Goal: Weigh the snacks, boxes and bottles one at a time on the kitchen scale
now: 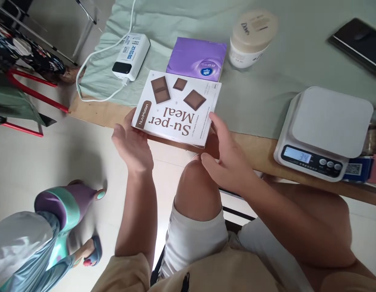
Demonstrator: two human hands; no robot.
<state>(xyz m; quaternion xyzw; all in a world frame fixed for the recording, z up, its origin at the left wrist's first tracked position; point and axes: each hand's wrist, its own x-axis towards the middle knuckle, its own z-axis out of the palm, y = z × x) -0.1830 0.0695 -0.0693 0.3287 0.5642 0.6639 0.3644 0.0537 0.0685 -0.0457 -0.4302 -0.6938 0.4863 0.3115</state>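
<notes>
A white box (178, 107) printed "Su-per Meal" with brown chocolate squares lies flat at the table's near edge, its lettering upside down to me. My left hand (132, 145) holds its left near corner, fingers under and beside the box. My right hand (226, 152) grips its right near corner, thumb against the side. The box's far edge overlaps a purple tissue pack (197, 58).
A white power bank (131, 56) with a white cable lies at the back left. A cream jar (251, 37) stands behind the box, a white kitchen scale (326, 132) at the right, a dark phone (358, 44) far right. A purple and teal bottle (70, 205) stands on the floor.
</notes>
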